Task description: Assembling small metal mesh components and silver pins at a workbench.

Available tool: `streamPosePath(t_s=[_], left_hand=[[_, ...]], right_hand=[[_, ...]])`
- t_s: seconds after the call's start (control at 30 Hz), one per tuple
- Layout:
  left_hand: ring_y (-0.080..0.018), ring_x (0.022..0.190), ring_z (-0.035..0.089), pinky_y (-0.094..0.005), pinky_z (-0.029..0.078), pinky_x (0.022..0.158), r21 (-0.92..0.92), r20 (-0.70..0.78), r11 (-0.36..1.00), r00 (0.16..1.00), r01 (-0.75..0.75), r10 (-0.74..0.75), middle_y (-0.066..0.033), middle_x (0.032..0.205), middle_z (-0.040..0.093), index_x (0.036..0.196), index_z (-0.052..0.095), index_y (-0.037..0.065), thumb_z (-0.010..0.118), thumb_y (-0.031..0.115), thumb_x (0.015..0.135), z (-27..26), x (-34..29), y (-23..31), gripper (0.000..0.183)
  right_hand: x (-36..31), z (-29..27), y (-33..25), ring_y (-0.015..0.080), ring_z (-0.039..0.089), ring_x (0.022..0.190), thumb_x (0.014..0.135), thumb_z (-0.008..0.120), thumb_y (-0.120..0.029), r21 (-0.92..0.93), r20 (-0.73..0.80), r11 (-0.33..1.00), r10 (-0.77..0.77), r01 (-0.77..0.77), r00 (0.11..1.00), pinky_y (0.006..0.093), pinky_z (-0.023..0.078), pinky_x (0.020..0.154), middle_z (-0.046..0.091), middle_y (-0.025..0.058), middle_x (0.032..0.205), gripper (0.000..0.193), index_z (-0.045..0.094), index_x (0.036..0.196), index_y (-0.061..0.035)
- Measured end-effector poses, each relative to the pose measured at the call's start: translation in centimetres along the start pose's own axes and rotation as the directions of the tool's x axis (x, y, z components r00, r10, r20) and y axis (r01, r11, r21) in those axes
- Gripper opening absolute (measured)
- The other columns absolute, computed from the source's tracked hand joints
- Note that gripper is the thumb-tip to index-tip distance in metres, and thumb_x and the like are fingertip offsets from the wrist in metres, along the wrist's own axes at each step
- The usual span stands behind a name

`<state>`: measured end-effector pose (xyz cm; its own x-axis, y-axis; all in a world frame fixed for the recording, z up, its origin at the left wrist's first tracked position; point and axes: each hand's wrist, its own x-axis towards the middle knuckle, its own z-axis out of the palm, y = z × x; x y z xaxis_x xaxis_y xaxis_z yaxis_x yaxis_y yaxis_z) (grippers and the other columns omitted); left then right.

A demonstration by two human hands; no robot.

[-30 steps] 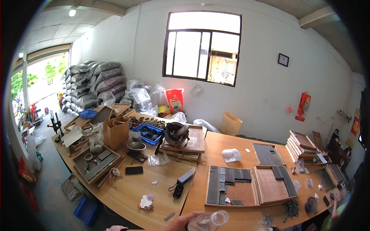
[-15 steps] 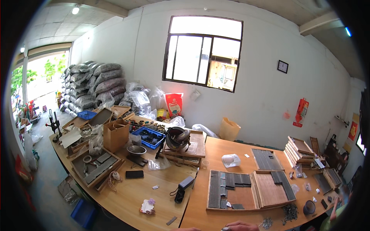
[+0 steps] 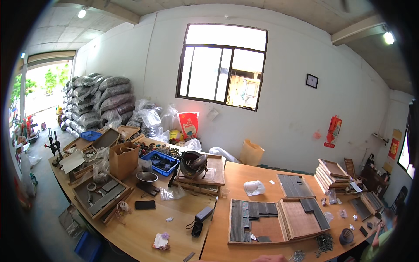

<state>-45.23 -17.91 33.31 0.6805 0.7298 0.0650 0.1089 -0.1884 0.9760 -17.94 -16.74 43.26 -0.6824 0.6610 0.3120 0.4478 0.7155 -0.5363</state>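
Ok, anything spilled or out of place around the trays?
Possibly. A dark heap of small pieces lies loose on the table near the right tray, not in any container; it may be spilled or set there deliberately. In the left tray, a white scrap sits beside grey strips, looking like stray litter.

A brown tabletop [image 3: 139,225], crossed by a seam, carries a crowded spread: at left, a black lever press [image 3: 53,145] near the edge, a brown paper bag [image 3: 124,160] standing beside a blue basket [image 3: 161,164], and a black phone [image 3: 145,205] lying flat; right of the seam, two wooden trays [image 3: 287,231] side by side, partly lined with grey strips, a translucent plastic package [image 3: 254,188], loose dark metal pieces [image 3: 324,243], a dark ribbed cup [image 3: 346,236] and, farther back, stacked trays [image 3: 331,171].
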Motion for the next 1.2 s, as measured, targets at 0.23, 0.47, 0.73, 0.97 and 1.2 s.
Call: streamPosePath(t_s=[0.23,0.47,0.73,0.97,1.2], left_hand=[[-0.0169,0.100,0.058,-0.0320,0.047,0.089,0.088,0.135,0.996,0.991,0.010,-0.022,-0.0093,0.107,0.064,0.122,0.054,0.003,0.088,0.027,0.060,-0.5,0.6,0.6,0.075],[-0.0187,0.100,0.059,-0.0336,0.047,0.089,0.182,0.122,0.983,0.993,-0.015,-0.008,-0.0113,0.106,0.064,0.124,0.052,0.003,0.085,0.026,0.062,-0.3,0.6,0.3,0.074],[-0.0276,0.102,0.061,-0.0364,0.048,0.088,0.255,-0.226,0.966,0.974,0.037,0.022,-0.0174,0.107,0.064,0.122,0.054,0.003,0.084,0.032,0.060,2.3,0.8,-2.4,0.075],[-0.0347,0.099,0.062,-0.0416,0.049,0.084,0.249,0.107,0.965,0.988,0.084,-0.114,-0.0209,0.104,0.065,0.122,0.055,0.006,0.085,0.039,0.057,-0.1,1.3,-2.1,0.079],[-0.0342,0.103,0.060,-0.0413,0.048,0.086,0.178,-0.159,0.981,0.986,0.073,-0.045,-0.0215,0.111,0.062,0.121,0.055,0.004,0.084,0.029,0.060,0.8,0.9,-4.5,0.071]], right_hand=[[0.0,0.4,0.0,0.0315,0.064,0.082,0.077,0.073,-0.030,-0.133,0.051,0.936,-0.320,0.324,0.946,0.0395,0.051,0.075,0.065,0.0128,0.092,0.051,0.060,0.121,-0.0062],[-0.1,0.7,0.5,0.0294,0.061,0.072,0.076,0.074,-0.031,-0.073,-0.047,0.931,-0.362,0.359,0.931,0.0400,0.050,0.067,0.064,0.0108,0.083,0.047,0.064,0.115,-0.0057],[-0.5,5.3,2.1,0.0299,0.063,0.063,0.087,0.061,-0.020,0.314,-0.167,0.900,0.365,-0.302,0.916,0.0352,0.049,0.059,0.067,0.0161,0.077,0.026,0.068,0.107,-0.0043],[-0.6,6.0,3.5,0.0285,0.057,0.056,0.085,0.065,-0.017,-0.100,-0.292,0.979,-0.199,0.178,0.935,0.0376,0.045,0.056,0.058,0.0140,0.065,0.023,0.069,0.103,-0.0038],[-1.3,8.5,4.5,0.0242,0.058,0.061,0.085,0.064,-0.012,0.025,-0.251,0.999,0.037,-0.032,0.967,0.0344,0.046,0.060,0.059,0.0123,0.070,0.029,0.067,0.112,-0.0038]])
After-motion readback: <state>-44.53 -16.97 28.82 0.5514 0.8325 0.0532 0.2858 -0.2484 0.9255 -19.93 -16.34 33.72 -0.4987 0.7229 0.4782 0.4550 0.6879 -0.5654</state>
